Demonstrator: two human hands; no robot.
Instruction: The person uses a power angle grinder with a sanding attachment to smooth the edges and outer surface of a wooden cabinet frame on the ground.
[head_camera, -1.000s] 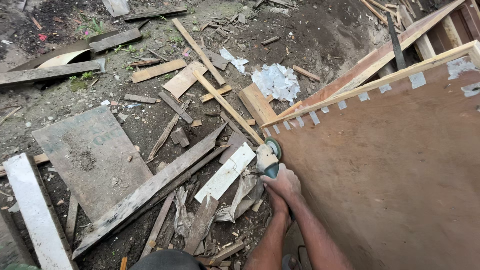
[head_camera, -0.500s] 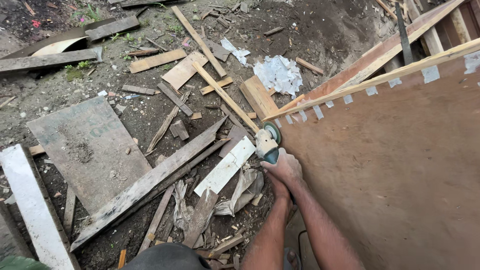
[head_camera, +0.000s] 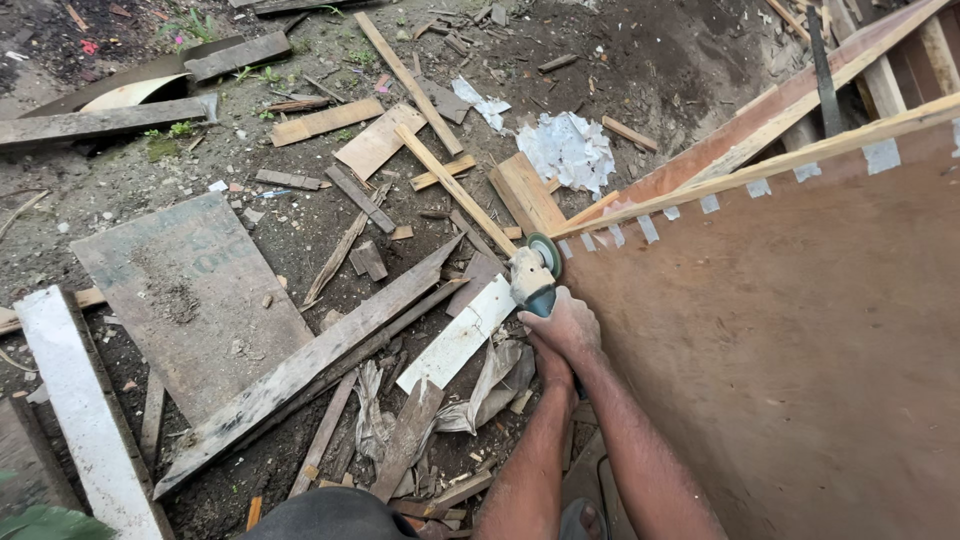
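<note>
We are looking down at a big brown plywood sheet (head_camera: 790, 340) taking up the right side of the view, its far edge trimmed by a pale wooden strip (head_camera: 760, 165) with small white patches under it; the sheet's left edge is running from the bottom of the view up towards the corner where the strip ends.

At that corner we are working with an angle grinder (head_camera: 535, 275); its long axis is lying along the sheet's left edge, running from our hands up and slightly left, and its round green disc (head_camera: 545, 252) is pointing away from us, sitting right at the corner of the sheet; the pale head is just behind the disc and the dark green body is going back into our grip.

The grinder is lying just beyond our hands, further from us than either; our right hand (head_camera: 568, 328) is clenching round the grinder's body, knuckles up, touching the sheet's edge; our left hand (head_camera: 552, 372) is tucked under and behind the right one, mostly hidden, so we cannot tell whether it is gripping the grinder or the right wrist.

To the left, on bare dirt, scrap is lying about: a grey board (head_camera: 190, 290), a long weathered plank (head_camera: 310, 365), a white plank (head_camera: 85, 410), a white strip (head_camera: 460, 335) just beside the grinder, and crumpled white paper (head_camera: 570, 150) further off.
</note>
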